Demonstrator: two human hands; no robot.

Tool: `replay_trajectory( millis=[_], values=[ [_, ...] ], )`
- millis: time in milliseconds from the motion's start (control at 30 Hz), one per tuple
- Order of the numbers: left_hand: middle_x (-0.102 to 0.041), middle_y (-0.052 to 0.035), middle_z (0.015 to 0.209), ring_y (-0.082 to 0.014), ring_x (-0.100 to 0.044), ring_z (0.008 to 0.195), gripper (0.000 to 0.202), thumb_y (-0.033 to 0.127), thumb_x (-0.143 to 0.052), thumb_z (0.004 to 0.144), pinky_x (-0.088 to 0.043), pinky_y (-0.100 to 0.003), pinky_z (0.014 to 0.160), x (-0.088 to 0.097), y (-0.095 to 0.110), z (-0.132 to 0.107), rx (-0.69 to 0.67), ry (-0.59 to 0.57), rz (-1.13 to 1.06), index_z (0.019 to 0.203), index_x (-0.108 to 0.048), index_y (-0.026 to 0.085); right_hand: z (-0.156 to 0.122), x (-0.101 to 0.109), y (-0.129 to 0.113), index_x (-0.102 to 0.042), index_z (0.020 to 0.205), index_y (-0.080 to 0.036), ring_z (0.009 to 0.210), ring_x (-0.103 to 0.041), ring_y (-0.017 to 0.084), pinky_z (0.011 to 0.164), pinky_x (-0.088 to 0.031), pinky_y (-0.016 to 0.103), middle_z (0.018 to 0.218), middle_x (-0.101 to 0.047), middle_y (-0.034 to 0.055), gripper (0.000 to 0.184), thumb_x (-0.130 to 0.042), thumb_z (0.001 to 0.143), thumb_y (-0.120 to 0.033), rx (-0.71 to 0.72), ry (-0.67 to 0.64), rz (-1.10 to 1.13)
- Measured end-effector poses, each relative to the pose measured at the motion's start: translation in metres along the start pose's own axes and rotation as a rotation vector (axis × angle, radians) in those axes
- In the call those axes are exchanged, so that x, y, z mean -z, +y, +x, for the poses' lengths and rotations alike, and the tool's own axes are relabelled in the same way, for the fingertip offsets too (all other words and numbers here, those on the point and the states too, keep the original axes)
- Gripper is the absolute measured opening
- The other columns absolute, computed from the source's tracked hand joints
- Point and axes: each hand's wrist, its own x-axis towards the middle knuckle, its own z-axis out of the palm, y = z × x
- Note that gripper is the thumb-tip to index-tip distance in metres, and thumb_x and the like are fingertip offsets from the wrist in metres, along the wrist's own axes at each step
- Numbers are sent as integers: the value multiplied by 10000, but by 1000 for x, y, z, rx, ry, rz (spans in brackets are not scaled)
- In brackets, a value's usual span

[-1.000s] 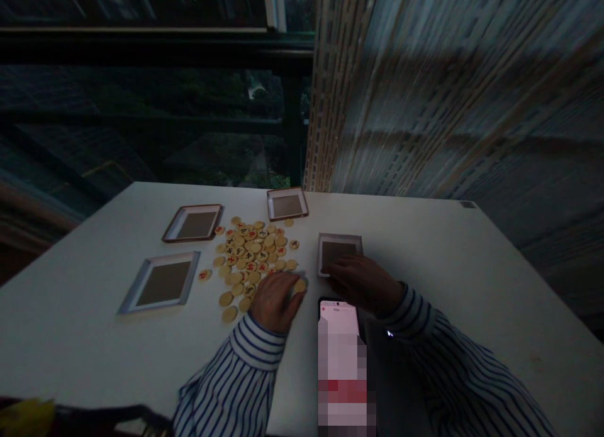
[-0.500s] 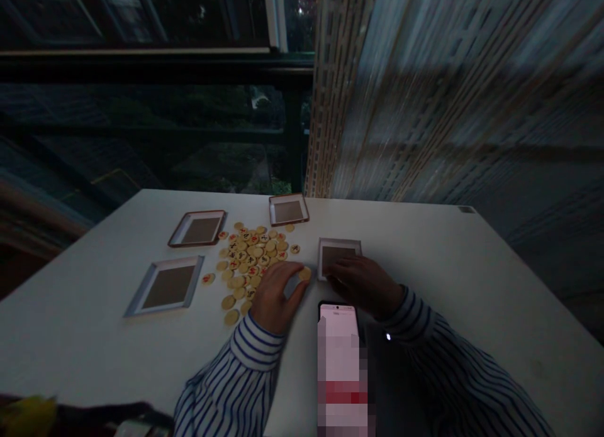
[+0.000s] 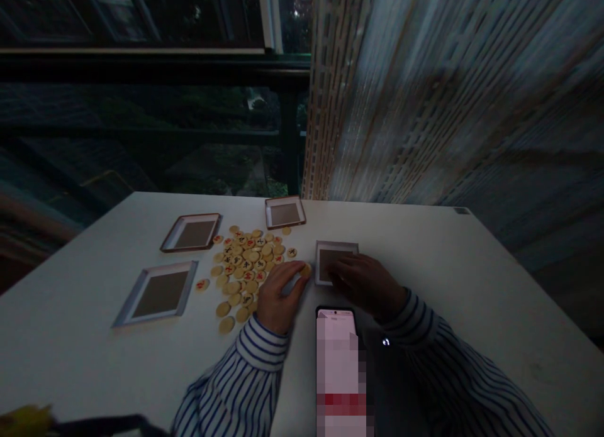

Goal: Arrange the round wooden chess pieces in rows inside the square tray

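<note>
On the flat white tabletop (image 3: 425, 254): single round tan wood-like disc (image 3: 306, 271) held in a pinch

Clock is centred on the loose heap of round tan discs (image 3: 253, 257), 6 o'clock being nearest the wearer. The single disc is gripped btwn thumb and fingertips of the left hand (image 3: 278, 293), approx. 3 o'clock, just beside the shallow grey-white rectangular box (image 3: 330, 256) farther out at 3. Over that box's near R corner the bent fingers of the right hand (image 3: 369, 283) are held; whether anything is gripped there, or the box touched, cannot be told (too dark).

For a good hold, the disc is best pinched lightly by its rim, w/ knuckles lifted clear of the heap so no neighbours are nudged. If the box is steadied, its outer wall is prob. better pressed than its floor. Room should be left for the dark-edged phone (image 3: 337, 327), approx. 4:30.

Re writing: red and black Chinese characters are borne by many heap discs; singly, too small to be read for sure. The phone screen is part pixelated, w/ a red band; no text legible. No brand can be made out on any box, incl. the shallow brown-rimmed box (image 3: 195, 234) at 10 and its brown-rimmed twin (image 3: 284, 215) at 1.
</note>
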Motion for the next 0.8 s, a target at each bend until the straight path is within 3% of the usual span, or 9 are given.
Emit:
replay_trajectory(
  millis=[200,333,467,600,800],
  values=[
    [-684,-46,958,-180,-615,930,190,256,-618,742,-479,-391,887,3,6,0,142,7,-175,921,-674,226,0,-3,1,-597,876,-168,765,-539,143,670,-349,260,801,-623,51,163,-437,852,-187,-7,18,5],
    [-701,-62,913,-198,-637,894,237,326,-658,693,-492,-389,865,3,8,1,480,-8,-422,894,-691,204,0,-4,1,-598,871,-168,752,-537,141,666,-346,262,792,-622,52,166,-434,856,-192,-12,23,-2],
    [-709,-72,864,-199,-647,865,317,386,-694,640,-486,-403,866,2,8,4,748,77,-808,876,-691,174,1,-4,1,-598,864,-169,738,-530,141,652,-336,265,787,-622,48,156,-445,846,-189,-12,12,-13],
    [-710,-60,823,-181,-654,834,297,379,-726,604,-508,-373,836,5,14,9,851,123,-1050,802,-684,163,1,-4,0,-602,885,-168,751,-529,144,655,-335,267,797,-624,48,165,-442,845,-183,-5,3,-6],
    [-705,-71,838,-185,-657,827,318,417,-695,640,-526,-355,812,6,13,8,858,29,-1064,817,-662,155,0,-5,0,-601,900,-173,766,-531,148,669,-350,265,802,-621,52,177,-431,853,-192,-7,19,1]
  ],
)
